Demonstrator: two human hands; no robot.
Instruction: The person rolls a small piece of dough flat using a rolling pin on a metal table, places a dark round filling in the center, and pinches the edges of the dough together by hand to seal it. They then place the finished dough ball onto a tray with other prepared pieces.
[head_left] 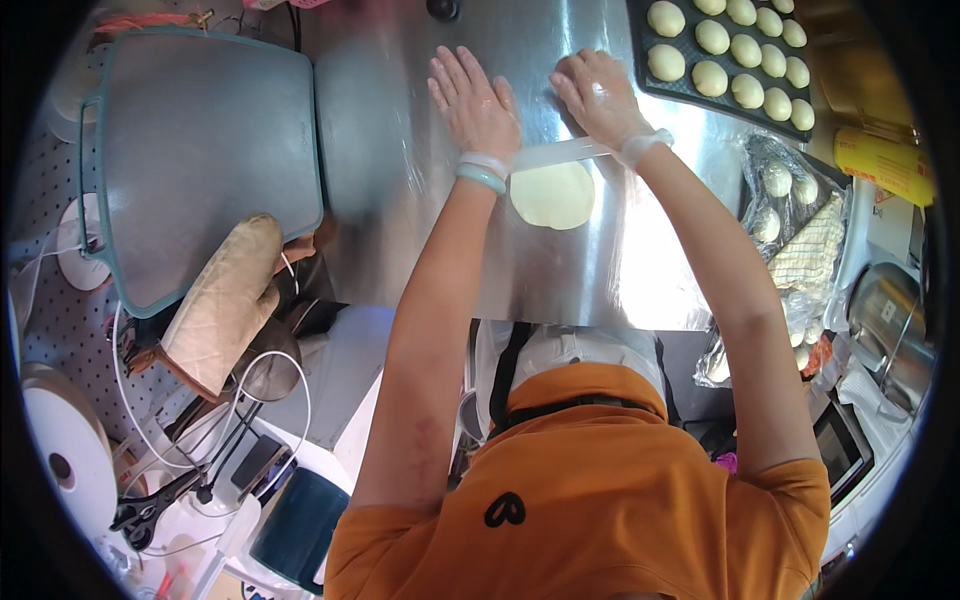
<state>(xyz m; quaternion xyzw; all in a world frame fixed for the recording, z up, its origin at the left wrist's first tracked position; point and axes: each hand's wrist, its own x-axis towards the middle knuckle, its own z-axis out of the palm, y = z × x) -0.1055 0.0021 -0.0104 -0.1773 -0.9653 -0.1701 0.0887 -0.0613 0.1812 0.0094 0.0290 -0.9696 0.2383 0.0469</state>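
Note:
My left hand [475,108] lies flat on the metal worktop with its fingers stretched out, a pale bangle at its wrist. To its right, my right hand [602,95] is loosely bent, fingers curving down to the worktop and nothing visible in them. A pale, translucent rolling pin [560,152] spans the gap between my wrists. Its ends are hidden at the heels of both hands. Just on my side of the pin is a thin, flattened round of dough [553,198], its far edge meeting the pin.
The shiny metal worktop [390,240] stretches around my hands. A dark tray [690,93] of dough balls stands far right, above plastic-covered dough [777,180] and a yellow box [880,165]. On the left are a large grey board [210,150] and an oven mitt [225,305].

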